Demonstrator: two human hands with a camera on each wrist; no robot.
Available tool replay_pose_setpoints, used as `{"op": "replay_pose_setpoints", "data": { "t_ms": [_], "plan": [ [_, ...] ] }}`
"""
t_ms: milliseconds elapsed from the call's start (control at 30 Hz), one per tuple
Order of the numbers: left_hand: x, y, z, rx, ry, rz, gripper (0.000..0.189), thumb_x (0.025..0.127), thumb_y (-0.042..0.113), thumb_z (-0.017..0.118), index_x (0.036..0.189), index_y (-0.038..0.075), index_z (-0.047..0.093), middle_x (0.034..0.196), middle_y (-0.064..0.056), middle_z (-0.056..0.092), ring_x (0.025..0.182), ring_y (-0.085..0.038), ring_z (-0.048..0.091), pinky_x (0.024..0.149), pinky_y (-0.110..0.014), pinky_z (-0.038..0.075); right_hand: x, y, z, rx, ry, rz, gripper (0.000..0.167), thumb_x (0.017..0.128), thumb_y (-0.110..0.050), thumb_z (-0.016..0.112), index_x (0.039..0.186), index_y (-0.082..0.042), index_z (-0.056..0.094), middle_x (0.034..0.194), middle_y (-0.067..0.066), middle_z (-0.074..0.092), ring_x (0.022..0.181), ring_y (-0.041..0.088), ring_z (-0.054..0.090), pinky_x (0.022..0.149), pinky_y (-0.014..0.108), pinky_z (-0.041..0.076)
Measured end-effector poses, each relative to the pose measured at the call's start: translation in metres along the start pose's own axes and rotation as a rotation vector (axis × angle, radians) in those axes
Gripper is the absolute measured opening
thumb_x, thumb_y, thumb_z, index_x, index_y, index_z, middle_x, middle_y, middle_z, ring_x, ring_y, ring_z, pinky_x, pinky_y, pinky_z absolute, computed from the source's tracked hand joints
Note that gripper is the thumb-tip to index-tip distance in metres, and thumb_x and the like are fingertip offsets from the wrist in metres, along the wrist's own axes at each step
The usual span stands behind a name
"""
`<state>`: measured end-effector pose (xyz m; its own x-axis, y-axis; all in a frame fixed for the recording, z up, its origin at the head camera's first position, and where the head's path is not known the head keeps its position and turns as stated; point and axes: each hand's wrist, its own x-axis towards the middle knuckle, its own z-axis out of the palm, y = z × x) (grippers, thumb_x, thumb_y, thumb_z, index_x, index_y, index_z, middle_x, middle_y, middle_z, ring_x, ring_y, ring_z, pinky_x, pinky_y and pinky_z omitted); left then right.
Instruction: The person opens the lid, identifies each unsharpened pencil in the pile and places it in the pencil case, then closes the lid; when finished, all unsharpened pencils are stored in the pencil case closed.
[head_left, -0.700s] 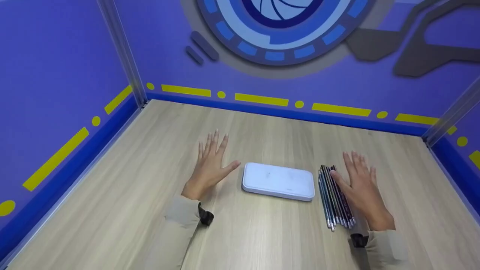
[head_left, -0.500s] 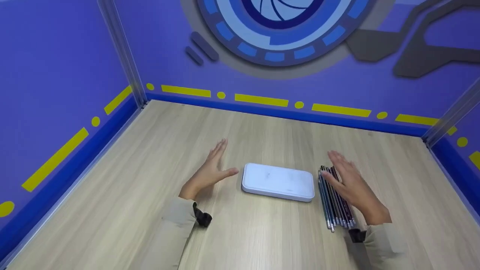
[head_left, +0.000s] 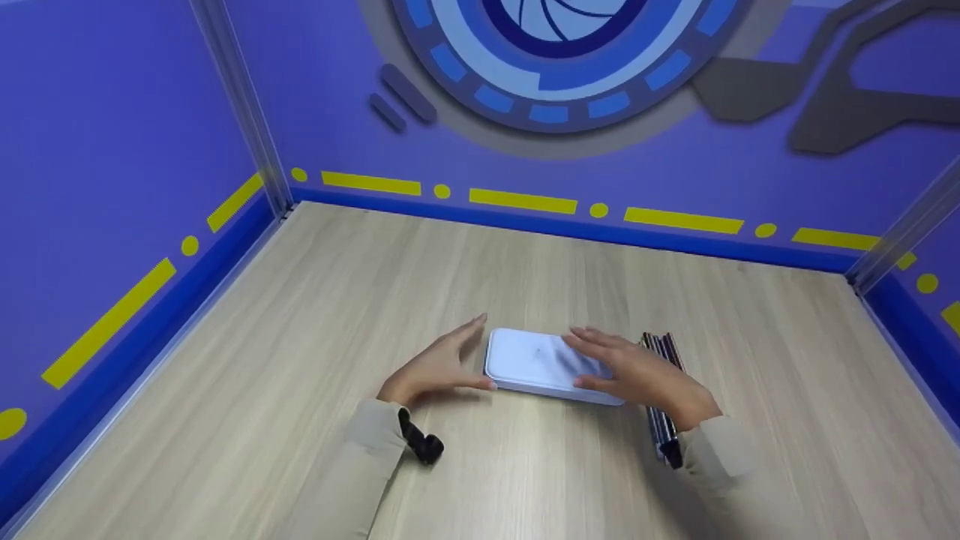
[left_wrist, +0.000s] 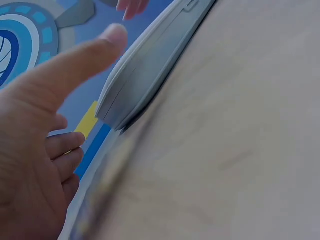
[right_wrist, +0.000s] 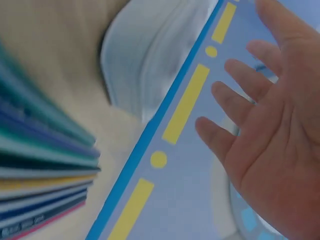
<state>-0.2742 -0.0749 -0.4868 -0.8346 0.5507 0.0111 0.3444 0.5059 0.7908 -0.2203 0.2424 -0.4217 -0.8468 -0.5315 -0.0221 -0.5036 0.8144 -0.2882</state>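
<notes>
A white, flat pencil case [head_left: 525,356] with rounded corners lies closed on the table. My left hand [head_left: 435,367] is beside its left end, fingers extended, thumb near the front left corner; whether the thumb touches cannot be told. In the left wrist view, the case's side [left_wrist: 145,70] shows a seam and a small latch. My right hand [head_left: 637,371] is over the case's right end, fingers spread, holding nothing. In the right wrist view this hand stands apart from the case [right_wrist: 145,55]. A row of pencils [head_left: 660,427] lies right of the case, partly hidden under my right arm.
Several pencils [right_wrist: 45,165] in different colours lie side by side in the right wrist view. The wooden table [head_left: 360,285] meets a blue-purple back wall [head_left: 315,120] and side panels. A black strap [head_left: 424,442] sits at the left cuff.
My right hand has moved left from over the pencils to over the case's right end. My left hand has lowered and come nearer the case's left end. Case and pencils have stayed put.
</notes>
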Motion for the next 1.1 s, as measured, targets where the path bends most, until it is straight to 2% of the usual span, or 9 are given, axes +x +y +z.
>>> {"op": "replay_pose_setpoints", "data": {
  "t_ms": [233,367,567,767,967,1100],
  "plan": [
    [0.004,0.0,0.009,0.062,-0.022,-0.004,0.114,0.068,0.045,0.085,0.155,0.013,0.018,0.16,-0.007,0.021,0.148,-0.024,0.018,0.12,-0.04,0.019,0.009,-0.014,0.012,-0.028,-0.061,-0.073,0.063,0.09,-0.041,0.064,0.147,-0.022,0.042,0.154,0.008,0.037,0.141,0.031,0.036,0.109,0.054,0.036],
    [0.005,0.0,0.011,0.083,-0.02,-0.011,0.112,0.068,0.048,0.084,0.154,0.015,0.021,0.159,-0.007,0.025,0.147,-0.029,0.021,0.119,-0.044,0.021,0.01,-0.018,0.017,-0.027,-0.079,-0.078,0.063,0.089,-0.042,0.065,0.145,-0.022,0.045,0.154,0.008,0.037,0.142,0.033,0.034,0.109,0.059,0.033],
    [0.006,-0.002,0.011,0.026,0.02,0.0,0.105,0.07,0.042,0.084,0.153,0.013,0.027,0.156,-0.012,0.031,0.145,-0.03,0.026,0.118,-0.044,0.025,0.014,-0.022,0.023,-0.043,-0.033,-0.053,0.061,0.089,-0.038,0.065,0.145,-0.024,0.045,0.155,0.006,0.035,0.144,0.033,0.029,0.11,0.063,0.028],
    [0.008,-0.004,0.013,-0.003,0.03,-0.01,0.104,0.069,0.04,0.085,0.152,0.014,0.028,0.156,-0.012,0.031,0.145,-0.027,0.026,0.119,-0.042,0.024,0.016,-0.025,0.027,-0.101,0.01,-0.056,0.059,0.089,-0.034,0.066,0.144,-0.025,0.046,0.152,0.006,0.039,0.141,0.034,0.034,0.107,0.062,0.032],
    [0.007,-0.004,0.014,0.002,0.035,-0.051,0.104,0.069,0.043,0.084,0.153,0.02,0.027,0.156,-0.014,0.031,0.145,-0.033,0.023,0.118,-0.048,0.024,0.019,-0.023,0.03,-0.232,0.067,-0.141,0.06,0.086,-0.032,0.069,0.142,-0.023,0.049,0.146,0.009,0.047,0.132,0.035,0.047,0.094,0.06,0.046],
    [0.006,-0.002,0.014,0.029,0.031,-0.087,0.104,0.069,0.045,0.084,0.153,0.022,0.026,0.156,-0.013,0.031,0.145,-0.037,0.022,0.117,-0.053,0.023,0.022,-0.02,0.032,-0.337,0.098,-0.227,0.058,0.086,-0.033,0.069,0.14,-0.02,0.052,0.141,0.011,0.052,0.125,0.035,0.055,0.089,0.052,0.053]
  ]
}}
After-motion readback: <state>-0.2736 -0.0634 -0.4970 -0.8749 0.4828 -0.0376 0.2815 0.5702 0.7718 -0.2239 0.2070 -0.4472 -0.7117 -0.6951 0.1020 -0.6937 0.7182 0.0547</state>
